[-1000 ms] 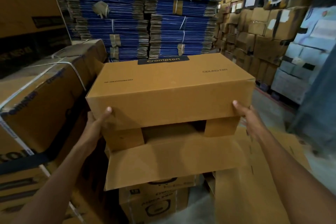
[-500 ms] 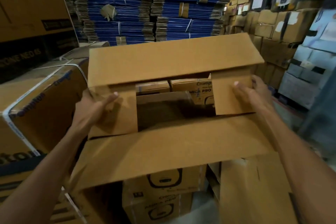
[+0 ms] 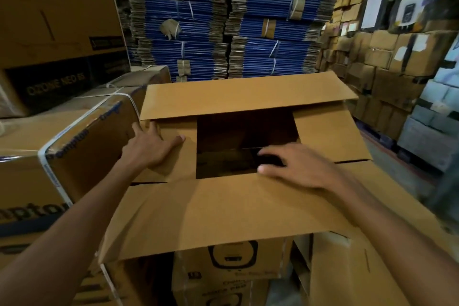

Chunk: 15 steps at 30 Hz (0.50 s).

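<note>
**Open carton, both hands at its top**

The carton (image 3: 248, 208) sits directly before the person, above printed boxes (image 3: 231, 261) and just beside a strapped box (image 3: 82, 146) on its left. Its far and near flaps are open, and the side flaps are folded inward. The left hand (image 3: 149, 149) lies flat on the left side flap (image 3: 181, 156), fingers spread, grasping nothing. The right hand (image 3: 300, 166) is over the dark opening at the near flap's edge, fingers released and extended. Blue bundles (image 3: 268, 32) are stacked behind.

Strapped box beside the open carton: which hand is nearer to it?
Left. The left hand rests on the carton's side flap, next to the strapped box; the right hand is at the opening's edge, farther off.
</note>
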Each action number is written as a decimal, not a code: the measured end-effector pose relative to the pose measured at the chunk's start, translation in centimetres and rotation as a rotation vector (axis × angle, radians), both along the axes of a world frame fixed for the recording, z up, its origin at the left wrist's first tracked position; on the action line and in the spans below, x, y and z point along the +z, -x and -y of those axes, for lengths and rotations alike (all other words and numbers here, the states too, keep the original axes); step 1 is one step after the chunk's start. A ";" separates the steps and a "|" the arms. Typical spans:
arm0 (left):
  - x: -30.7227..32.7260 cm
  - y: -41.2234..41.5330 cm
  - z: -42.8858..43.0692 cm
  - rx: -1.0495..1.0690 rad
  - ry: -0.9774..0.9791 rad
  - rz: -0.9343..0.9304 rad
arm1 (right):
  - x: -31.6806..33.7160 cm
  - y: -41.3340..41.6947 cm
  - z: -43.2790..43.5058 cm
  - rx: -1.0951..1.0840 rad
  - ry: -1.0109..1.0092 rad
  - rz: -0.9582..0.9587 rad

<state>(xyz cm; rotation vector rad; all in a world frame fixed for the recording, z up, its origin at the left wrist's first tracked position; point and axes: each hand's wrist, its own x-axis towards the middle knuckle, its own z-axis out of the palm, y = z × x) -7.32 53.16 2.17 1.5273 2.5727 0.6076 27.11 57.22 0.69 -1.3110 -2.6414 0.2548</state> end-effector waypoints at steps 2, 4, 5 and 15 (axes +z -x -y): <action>0.0 0.0 -0.2 0.009 0.015 -0.007 | -1.0 2.4 1.8 0.098 0.105 0.088; 0.1 0.2 -0.2 0.009 0.029 -0.015 | -2.0 3.3 2.0 0.076 0.065 0.076; 0.1 0.4 -0.2 -0.001 0.037 -0.024 | -2.4 3.4 1.9 0.059 0.016 0.058; 4.0 -3.0 -0.9 -0.136 -0.315 -0.373 | -5.0 3.3 1.9 0.037 -0.306 0.031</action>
